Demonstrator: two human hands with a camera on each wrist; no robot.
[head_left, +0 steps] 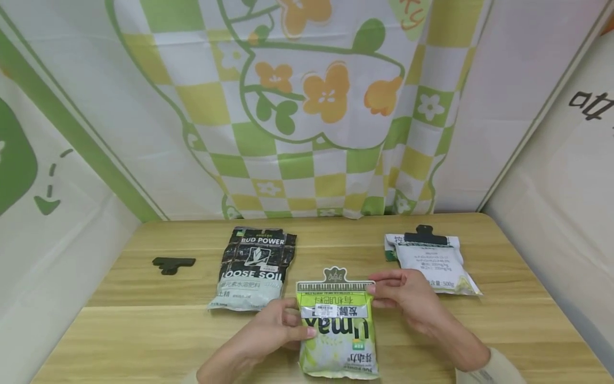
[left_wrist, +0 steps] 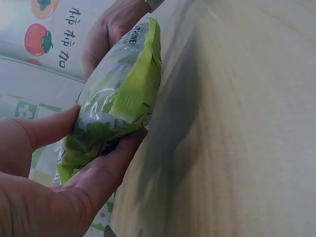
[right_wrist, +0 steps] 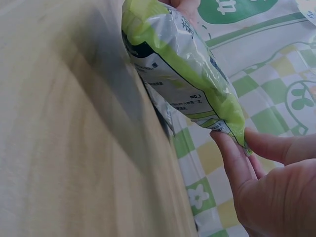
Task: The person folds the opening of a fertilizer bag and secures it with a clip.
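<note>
A plump yellow-green fertilizer bag [head_left: 338, 346] is held between both hands, its large print upside down in the head view. Along its far edge runs a striped band with a grey lettered tab [head_left: 334, 275]. My left hand [head_left: 273, 326] grips the bag's left side, thumb on the front and fingers underneath, as the left wrist view shows. With thumb and fingers, my right hand [head_left: 408, 296] pinches the far right corner. Both wrist views show the bag [right_wrist: 182, 69] raised at an angle over the wooden table, its shadow beneath.
A black-and-pale soil bag [head_left: 254, 269] lies left of the hands. Farther left is a loose black clip [head_left: 172, 264]. On the right, a white bag [head_left: 431, 264] carries another black clip [head_left: 425, 236]. A patterned curtain [head_left: 316, 160] hangs behind the table [head_left: 144, 330].
</note>
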